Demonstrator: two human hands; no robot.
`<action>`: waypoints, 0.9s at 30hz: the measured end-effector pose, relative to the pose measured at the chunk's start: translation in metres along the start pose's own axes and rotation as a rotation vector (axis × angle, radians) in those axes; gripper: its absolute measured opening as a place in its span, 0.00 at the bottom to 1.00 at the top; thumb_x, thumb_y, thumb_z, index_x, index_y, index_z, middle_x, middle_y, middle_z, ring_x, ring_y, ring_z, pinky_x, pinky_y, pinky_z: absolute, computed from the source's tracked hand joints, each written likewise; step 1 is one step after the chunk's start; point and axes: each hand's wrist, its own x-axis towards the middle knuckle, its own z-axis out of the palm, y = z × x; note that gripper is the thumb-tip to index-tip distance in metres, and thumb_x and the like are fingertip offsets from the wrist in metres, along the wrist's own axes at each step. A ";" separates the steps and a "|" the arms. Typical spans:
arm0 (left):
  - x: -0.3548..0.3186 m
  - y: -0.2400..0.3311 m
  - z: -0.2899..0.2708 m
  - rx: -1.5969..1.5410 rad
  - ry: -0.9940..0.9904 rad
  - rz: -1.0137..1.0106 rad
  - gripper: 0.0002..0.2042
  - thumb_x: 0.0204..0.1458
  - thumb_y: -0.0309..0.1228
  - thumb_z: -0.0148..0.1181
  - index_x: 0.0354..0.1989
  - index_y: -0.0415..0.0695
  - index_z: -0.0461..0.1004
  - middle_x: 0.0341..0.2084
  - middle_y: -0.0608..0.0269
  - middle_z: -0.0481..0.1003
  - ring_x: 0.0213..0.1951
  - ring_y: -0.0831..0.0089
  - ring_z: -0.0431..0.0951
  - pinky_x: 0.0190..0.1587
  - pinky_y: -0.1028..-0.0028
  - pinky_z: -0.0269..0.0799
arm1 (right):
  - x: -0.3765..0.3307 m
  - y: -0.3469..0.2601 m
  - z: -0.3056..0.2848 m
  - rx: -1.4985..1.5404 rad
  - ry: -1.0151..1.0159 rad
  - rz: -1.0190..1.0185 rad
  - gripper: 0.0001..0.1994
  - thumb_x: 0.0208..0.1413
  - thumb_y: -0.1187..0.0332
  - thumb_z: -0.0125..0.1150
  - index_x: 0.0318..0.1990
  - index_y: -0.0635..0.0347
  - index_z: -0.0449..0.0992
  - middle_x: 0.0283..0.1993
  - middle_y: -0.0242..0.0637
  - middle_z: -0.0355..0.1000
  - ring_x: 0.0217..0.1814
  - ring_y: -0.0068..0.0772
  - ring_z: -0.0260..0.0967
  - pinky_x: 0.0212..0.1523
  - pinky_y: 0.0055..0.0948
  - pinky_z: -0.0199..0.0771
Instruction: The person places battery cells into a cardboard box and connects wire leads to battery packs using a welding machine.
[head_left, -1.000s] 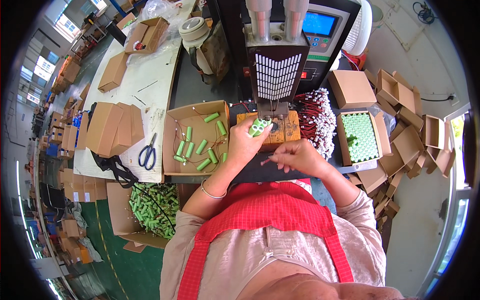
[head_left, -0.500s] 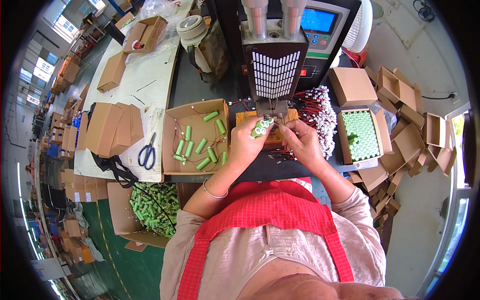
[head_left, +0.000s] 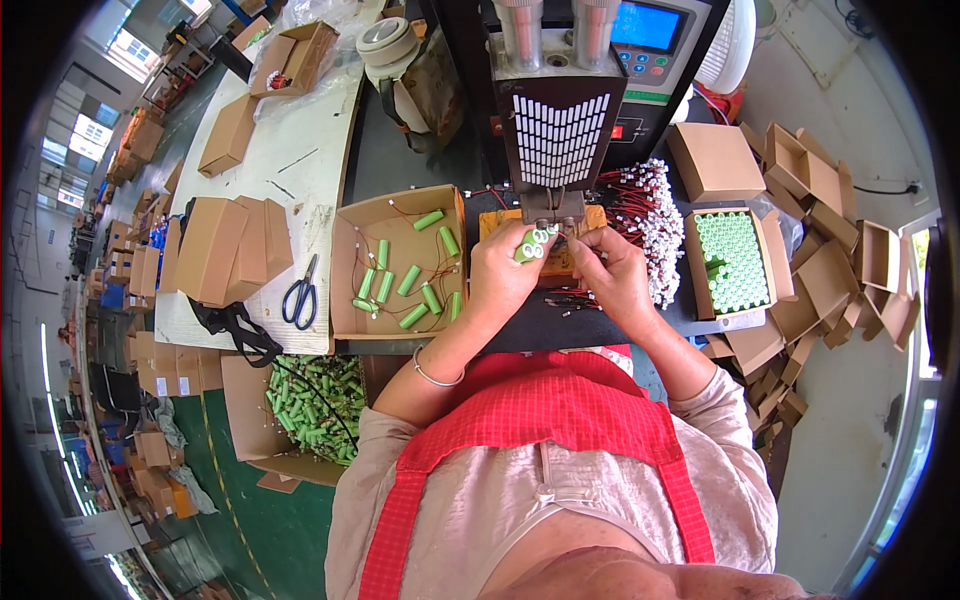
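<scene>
My left hand is closed around several green cylindrical battery cells, their pale ends facing up. It holds them right at the electrodes of a black spot welder. Beside it, my right hand has thumb and fingers pinched at the same spot; what lies between the fingertips is too small to make out. Under the hands is a yellowish block, partly hidden. Right of it lies a thick bundle of red and black leads with white connectors.
Left of my hands, a cardboard box holds wired green cells. A box of upright cells stands at the right. Scissors lie on the white table. Below is a larger carton of cells. Empty boxes pile up at far right.
The whole view has shifted a little. Both hands stay at the welder's electrodes, and the left still grips the cells; the right fingers have moved only slightly.
</scene>
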 end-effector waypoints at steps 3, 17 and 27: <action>-0.004 -0.002 -0.006 -0.023 -0.017 -0.054 0.10 0.42 0.28 0.66 0.29 0.37 0.74 0.22 0.59 0.74 0.24 0.75 0.74 0.27 0.76 0.68 | -0.004 0.001 -0.001 0.016 -0.033 -0.009 0.08 0.56 0.69 0.54 0.31 0.66 0.70 0.20 0.30 0.68 0.17 0.13 0.62 0.18 0.14 0.62; -0.013 -0.068 -0.065 0.107 -0.204 -0.544 0.12 0.48 0.34 0.58 0.39 0.42 0.76 0.23 0.58 0.76 0.26 0.77 0.74 0.32 0.77 0.68 | 0.024 0.038 -0.105 -0.740 0.255 -0.195 0.07 0.47 0.68 0.61 0.31 0.63 0.75 0.28 0.40 0.68 0.28 0.37 0.69 0.30 0.31 0.68; 0.001 -0.046 -0.074 0.138 -0.183 -0.549 0.14 0.49 0.33 0.59 0.44 0.44 0.75 0.23 0.63 0.76 0.24 0.81 0.73 0.29 0.79 0.69 | 0.022 0.019 -0.123 -0.909 0.067 0.004 0.08 0.45 0.65 0.60 0.28 0.61 0.75 0.29 0.39 0.71 0.32 0.42 0.70 0.33 0.35 0.70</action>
